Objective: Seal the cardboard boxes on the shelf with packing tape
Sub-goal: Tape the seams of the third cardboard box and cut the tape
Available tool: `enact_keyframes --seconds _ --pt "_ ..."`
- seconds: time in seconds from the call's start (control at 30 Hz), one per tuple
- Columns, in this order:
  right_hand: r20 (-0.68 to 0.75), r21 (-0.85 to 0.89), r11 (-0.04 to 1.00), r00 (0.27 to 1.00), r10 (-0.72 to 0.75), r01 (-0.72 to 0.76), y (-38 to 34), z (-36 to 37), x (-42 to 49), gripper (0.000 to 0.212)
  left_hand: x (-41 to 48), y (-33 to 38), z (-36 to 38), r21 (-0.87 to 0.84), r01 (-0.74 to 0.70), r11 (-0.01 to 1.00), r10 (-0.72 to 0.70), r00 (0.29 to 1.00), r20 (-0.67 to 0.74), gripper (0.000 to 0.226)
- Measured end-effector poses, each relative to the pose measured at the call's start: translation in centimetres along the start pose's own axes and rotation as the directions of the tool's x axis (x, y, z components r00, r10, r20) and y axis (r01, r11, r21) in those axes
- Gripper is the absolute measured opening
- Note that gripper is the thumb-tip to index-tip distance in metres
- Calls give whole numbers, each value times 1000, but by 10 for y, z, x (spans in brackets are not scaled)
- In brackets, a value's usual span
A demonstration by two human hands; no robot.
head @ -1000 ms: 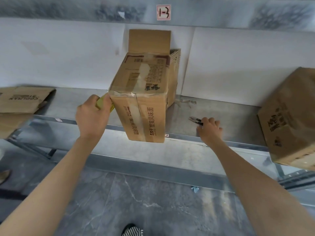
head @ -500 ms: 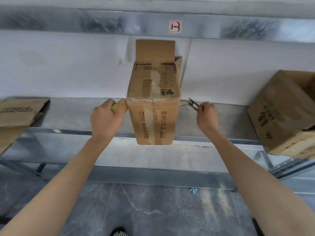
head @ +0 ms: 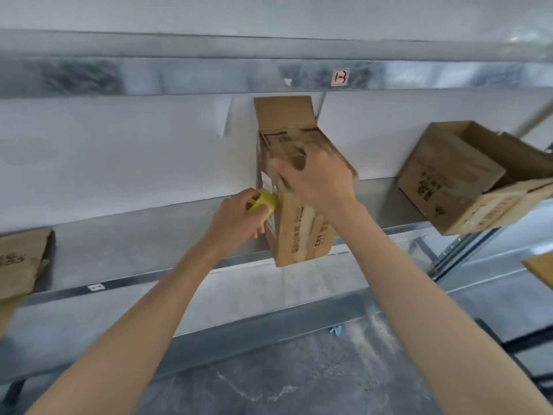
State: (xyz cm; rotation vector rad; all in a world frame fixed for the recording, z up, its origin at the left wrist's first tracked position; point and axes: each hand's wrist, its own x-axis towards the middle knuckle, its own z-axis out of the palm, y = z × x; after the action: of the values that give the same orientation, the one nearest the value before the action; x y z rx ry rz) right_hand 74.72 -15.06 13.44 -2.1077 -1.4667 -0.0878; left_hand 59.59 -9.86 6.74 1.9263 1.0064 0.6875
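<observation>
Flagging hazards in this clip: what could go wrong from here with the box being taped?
1. The box overhangs the shelf edge; the right hand pressing on top could tip it off.
2. The left hand holds the tape at the box's side while a flap stands upright, so that end may stay unsealed.

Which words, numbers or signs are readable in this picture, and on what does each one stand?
"1-3": on the small red-framed sign, fixed to the upper shelf beam.
Print on the middle box: too blurred to read.
Dark print on the right box: unreadable.
Letters on the left box: cut off and blurred.
The label on the lower shelf edge: too small.
</observation>
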Motion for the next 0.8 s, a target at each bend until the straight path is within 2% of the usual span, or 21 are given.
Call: enact_keyframes --seconds 0.07,0.13,0.23,0.37,0.53,0.6,0.67,0.73,0.8 --pt "123 -167 984 989 80 -59 -14 11 2 80 3 -7 -4 0 -37 999 37 998 44 13" --pt "117 -263 963 989 90 -56 -17 19 1 78 5 -15 -7 3 -49 999 48 996 72 19" --pt "72 -242 968 994 80 -60 -15 25 0 69 9 -28 -12 35 -74 997 70 991 110 29" --pt "58 -253 965 995 86 -68 -16 29 -2 67 15 -41 -19 117 -121 986 104 985 138 18" --pt "79 -235 969 992 95 -74 -12 26 1 74 14 -39 -19 159 -272 949 237 949 207 36" --pt "98 -223 971 990 105 -81 -11 22 2 76 12 -36 -16 89 -286 954 264 942 205 31" --pt "92 -156 983 990 109 -93 -11 19 1 66 11 -32 -14 -10 -279 960 275 938 213 21" --pt "25 -99 991 995 93 -90 -11 14 -2 51 10 -28 -12 -56 -243 968 249 943 219 17" --pt "-88 -113 992 995 53 -63 -10 10 -12 43 9 -26 -10 -93 -207 974 223 950 220 16"
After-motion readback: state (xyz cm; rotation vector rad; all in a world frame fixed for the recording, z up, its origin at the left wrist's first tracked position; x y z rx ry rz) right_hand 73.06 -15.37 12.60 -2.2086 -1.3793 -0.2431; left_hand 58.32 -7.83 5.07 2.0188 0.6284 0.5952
